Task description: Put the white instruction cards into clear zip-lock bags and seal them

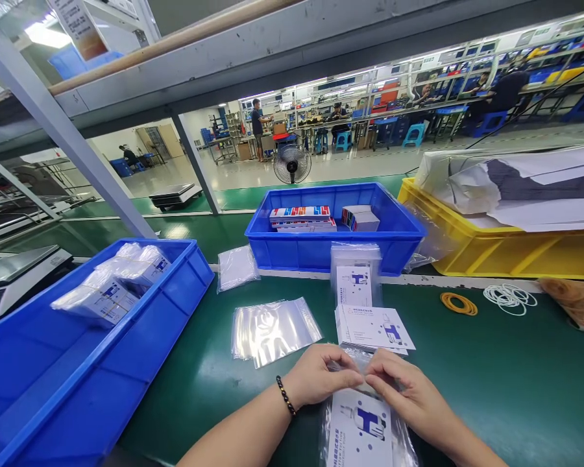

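Observation:
In front of me lies a clear plastic bag (405,442) with a white printed booklet (363,431) inside. My left hand (324,375) pinches the bag's upper edge between thumb and fingers. Close beside it, my right hand (403,389) pinches the same edge, and the fingertips of both hands nearly meet. Just beyond my hands sits a small stack of printed booklets (370,326), slightly fanned. Behind that stack, another bagged booklet (354,285) leans toward the blue bin. Flat clear bags (275,329) are spread out to the left of the stack.
A blue bin (331,250) with printed boxes stands behind. At left, a larger blue bin (141,370) holds bundled bagged booklets (109,295). Yellow rubber bands (459,303), white bands (510,299) and a yellow crate (506,253) are at right. A metal shelf beam (224,55) crosses overhead.

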Available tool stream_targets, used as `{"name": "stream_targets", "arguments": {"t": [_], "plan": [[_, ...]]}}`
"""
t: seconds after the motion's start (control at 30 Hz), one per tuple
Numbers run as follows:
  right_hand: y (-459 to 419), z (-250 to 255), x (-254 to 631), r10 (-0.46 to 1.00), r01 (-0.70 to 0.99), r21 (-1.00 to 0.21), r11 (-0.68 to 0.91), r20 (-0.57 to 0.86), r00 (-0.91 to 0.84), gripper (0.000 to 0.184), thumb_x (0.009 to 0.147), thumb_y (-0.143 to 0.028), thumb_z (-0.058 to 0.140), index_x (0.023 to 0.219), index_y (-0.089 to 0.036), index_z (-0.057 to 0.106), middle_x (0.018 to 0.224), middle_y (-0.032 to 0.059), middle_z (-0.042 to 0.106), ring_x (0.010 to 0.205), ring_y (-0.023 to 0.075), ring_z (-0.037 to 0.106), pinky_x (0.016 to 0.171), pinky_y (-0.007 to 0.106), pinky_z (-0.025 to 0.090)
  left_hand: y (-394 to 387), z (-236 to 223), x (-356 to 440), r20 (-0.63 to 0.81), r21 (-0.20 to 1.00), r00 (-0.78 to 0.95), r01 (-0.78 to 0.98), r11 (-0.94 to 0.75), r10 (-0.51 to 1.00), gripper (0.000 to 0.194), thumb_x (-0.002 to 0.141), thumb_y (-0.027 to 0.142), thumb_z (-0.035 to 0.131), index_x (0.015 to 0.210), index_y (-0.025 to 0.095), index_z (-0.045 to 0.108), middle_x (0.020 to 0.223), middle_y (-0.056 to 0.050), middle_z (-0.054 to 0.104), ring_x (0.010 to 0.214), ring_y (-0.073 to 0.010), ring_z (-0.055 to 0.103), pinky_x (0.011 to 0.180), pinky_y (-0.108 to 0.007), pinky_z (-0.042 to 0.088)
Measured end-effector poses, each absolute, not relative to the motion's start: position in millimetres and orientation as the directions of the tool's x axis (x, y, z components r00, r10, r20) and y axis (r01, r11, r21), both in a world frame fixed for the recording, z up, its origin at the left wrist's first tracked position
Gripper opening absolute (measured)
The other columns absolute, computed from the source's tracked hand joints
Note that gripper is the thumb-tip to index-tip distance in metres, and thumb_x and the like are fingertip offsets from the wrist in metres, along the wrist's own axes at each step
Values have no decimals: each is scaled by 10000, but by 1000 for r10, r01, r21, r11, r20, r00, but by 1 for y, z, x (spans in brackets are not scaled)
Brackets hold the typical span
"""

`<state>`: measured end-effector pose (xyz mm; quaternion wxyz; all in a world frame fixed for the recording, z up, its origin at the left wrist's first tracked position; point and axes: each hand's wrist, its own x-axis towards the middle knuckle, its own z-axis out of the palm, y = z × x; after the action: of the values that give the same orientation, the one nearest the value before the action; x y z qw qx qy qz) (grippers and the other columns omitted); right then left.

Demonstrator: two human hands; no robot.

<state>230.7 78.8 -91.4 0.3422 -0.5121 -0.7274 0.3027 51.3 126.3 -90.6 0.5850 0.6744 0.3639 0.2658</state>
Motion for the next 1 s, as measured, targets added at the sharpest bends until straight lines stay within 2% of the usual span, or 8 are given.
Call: {"name": "stream_targets", "arguments": {"t": [0.1, 0.2, 0.33, 0.43, 0.7, 0.83, 0.9, 1.0], "plan": [[81, -95, 238, 940, 583, -742, 331, 311, -140, 228, 807, -420, 513, 873, -231, 622, 771, 50, 599, 663, 177, 569, 579, 282, 484, 135, -85, 43, 72, 873, 458, 401, -278, 886, 233, 807, 293, 464, 677, 169, 612, 699, -30, 595, 701, -151, 524, 687, -258, 403], [82, -99, 242, 918, 623, -705, 338, 394, -52, 231, 820, -425, 503, 883, -235, 619, 796, 59, 605, 656, 178, 571, 552, 280, 486, 145, -86, 36, 103, 654, 319, 692, -306, 942, 220, 836, 203, 380, 774, 172, 588, 764, -57, 607, 756, -183, 537, 710, -289, 398], [81, -101, 241, 907, 639, -690, 338, 420, -27, 246, 844, -426, 470, 816, -229, 613, 723, 49, 592, 606, 171, 558, 509, 272, 466, 155, -92, 31, -69, 375, 244, 905, -202, 967, 210, 806, 195, 445, 975, 115, 539, 912, -140, 620, 870, -271, 558, 721, -344, 400], [81, -102, 241, 917, 642, -694, 327, 397, -38, 251, 852, -423, 459, 793, -227, 605, 701, 43, 587, 592, 168, 550, 502, 270, 455, 159, -96, 29, -152, 320, 252, 927, -194, 956, 227, 778, 162, 473, 986, 91, 530, 956, -175, 618, 892, -302, 561, 714, -354, 398], [82, -108, 240, 946, 635, -710, 305, 304, -114, 241, 875, -378, 431, 774, -225, 588, 719, 46, 601, 634, 169, 564, 551, 273, 456, 161, -95, 28, -133, 398, 259, 898, -188, 957, 261, 753, 25, 390, 957, 118, 523, 837, -133, 637, 801, -246, 582, 646, -298, 382], [82, -108, 235, 941, 595, -734, 328, 306, -142, 283, 873, -388, 416, 756, -214, 606, 720, 45, 616, 651, 169, 583, 585, 271, 470, 150, -95, 36, -12, 667, 356, 699, -257, 935, 173, 802, 92, 384, 907, 181, 488, 721, -9, 586, 662, -141, 540, 608, -226, 378], [82, -110, 230, 944, 548, -770, 328, 275, -180, 324, 861, -432, 413, 891, -198, 635, 737, 46, 636, 629, 166, 591, 575, 268, 483, 140, -96, 42, 43, 828, 412, 495, -263, 910, 116, 785, 115, 413, 844, 190, 479, 648, 31, 531, 588, -113, 491, 569, -205, 363], [79, -115, 223, 959, 537, -800, 269, 169, -228, 499, 861, -464, 386, 1210, -139, 530, 664, 30, 646, 527, 162, 579, 519, 270, 489, 124, -99, 53, 23, 908, 507, 349, -230, 862, 96, 738, 136, 470, 815, 190, 486, 606, 51, 499, 541, -97, 452, 540, -198, 347]]}}
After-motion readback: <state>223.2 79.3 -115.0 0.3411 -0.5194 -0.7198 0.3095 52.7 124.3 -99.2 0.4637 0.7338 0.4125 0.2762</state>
